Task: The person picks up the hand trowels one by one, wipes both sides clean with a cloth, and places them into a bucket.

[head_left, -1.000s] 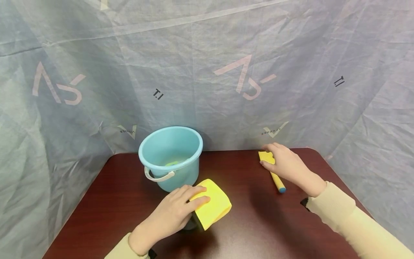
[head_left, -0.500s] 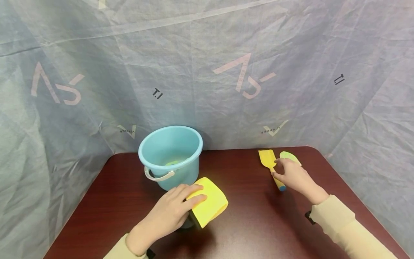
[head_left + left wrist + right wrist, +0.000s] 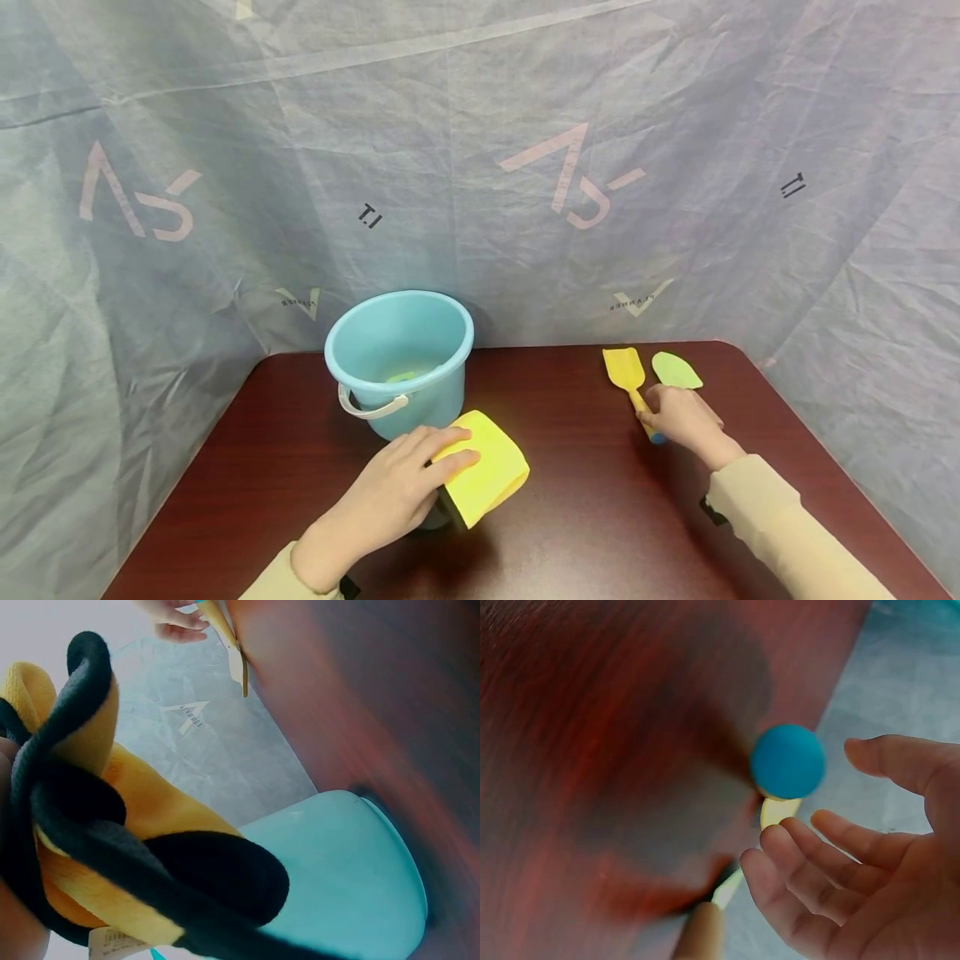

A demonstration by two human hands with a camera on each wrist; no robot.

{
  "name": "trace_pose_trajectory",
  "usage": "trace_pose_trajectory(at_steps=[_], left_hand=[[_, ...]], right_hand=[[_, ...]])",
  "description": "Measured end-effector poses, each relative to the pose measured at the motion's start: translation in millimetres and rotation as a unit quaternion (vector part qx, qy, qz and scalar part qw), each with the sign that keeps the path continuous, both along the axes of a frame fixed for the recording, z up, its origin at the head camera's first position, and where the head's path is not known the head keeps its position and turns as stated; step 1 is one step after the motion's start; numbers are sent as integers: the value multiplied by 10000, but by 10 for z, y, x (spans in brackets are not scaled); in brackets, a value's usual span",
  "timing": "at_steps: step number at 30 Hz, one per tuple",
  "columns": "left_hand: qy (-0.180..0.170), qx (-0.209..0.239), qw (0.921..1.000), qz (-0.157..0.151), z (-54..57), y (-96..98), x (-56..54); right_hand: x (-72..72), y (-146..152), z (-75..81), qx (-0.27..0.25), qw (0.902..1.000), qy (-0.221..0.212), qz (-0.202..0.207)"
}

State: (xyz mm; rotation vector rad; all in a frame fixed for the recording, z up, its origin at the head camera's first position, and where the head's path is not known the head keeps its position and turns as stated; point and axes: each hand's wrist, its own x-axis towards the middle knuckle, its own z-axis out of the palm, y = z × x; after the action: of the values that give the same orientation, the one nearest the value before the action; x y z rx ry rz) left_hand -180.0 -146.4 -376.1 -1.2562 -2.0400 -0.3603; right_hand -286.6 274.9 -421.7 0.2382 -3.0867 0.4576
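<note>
My left hand [image 3: 390, 487] holds a folded yellow cloth [image 3: 483, 468] above the table, its fingers over the top. In the left wrist view the folded cloth [image 3: 142, 825] shows thick black edging and a white tag. At the right, my right hand [image 3: 686, 421] hovers at the handle of a yellow toy shovel [image 3: 624, 369]. The right wrist view shows the handle's blue end [image 3: 787, 761] near the spread thumb and fingers, with no grip on it visible. Beside the shovel lies a light green leaf-shaped piece [image 3: 677, 371], partly hidden by my hand.
A light blue bucket [image 3: 442, 400] with a white handle stands at the back left, something green inside it. The dark red table [image 3: 555, 517] ends at a grey printed sheet [image 3: 420, 150] behind. A brown handle [image 3: 701, 930] shows low in the right wrist view.
My right hand has moved back toward me along the shovel, from its blade to its handle, uncovering the green piece. My left hand and the cloth have barely moved.
</note>
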Motion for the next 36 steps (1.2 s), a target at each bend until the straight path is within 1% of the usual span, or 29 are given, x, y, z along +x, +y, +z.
trace_pose_trajectory(at_steps=[4, 7, 11, 16, 20, 28, 34, 36], left_hand=[[11, -12, 10000, 9, -10, -6, 1], [42, -3, 10000, -20, -18, -7, -1], [49, 14, 10000, -62, -21, -7, -10], [22, 7, 10000, -54, -23, -13, -20], [-12, -10, 10000, -16, -28, -16, -18], [48, 11, 10000, -4, -45, -16, -5], [101, 31, 9999, -27, -42, -16, -11], [104, 22, 9999, -18, -38, -20, -15]], right_hand=[[-58, 27, -121, -162, 9997, -136, 83], [-107, 41, -203, -247, 9995, -213, 46], [-179, 66, -258, -208, 9998, -56, 36], [-252, 102, -281, -121, 9999, -63, -66], [-272, 113, -291, -40, 9999, -58, -150], [-291, 131, -287, -8, 9987, -461, -226], [-344, 160, -259, 266, 9957, -761, -464], [-353, 163, -234, 261, 9942, -897, -538]])
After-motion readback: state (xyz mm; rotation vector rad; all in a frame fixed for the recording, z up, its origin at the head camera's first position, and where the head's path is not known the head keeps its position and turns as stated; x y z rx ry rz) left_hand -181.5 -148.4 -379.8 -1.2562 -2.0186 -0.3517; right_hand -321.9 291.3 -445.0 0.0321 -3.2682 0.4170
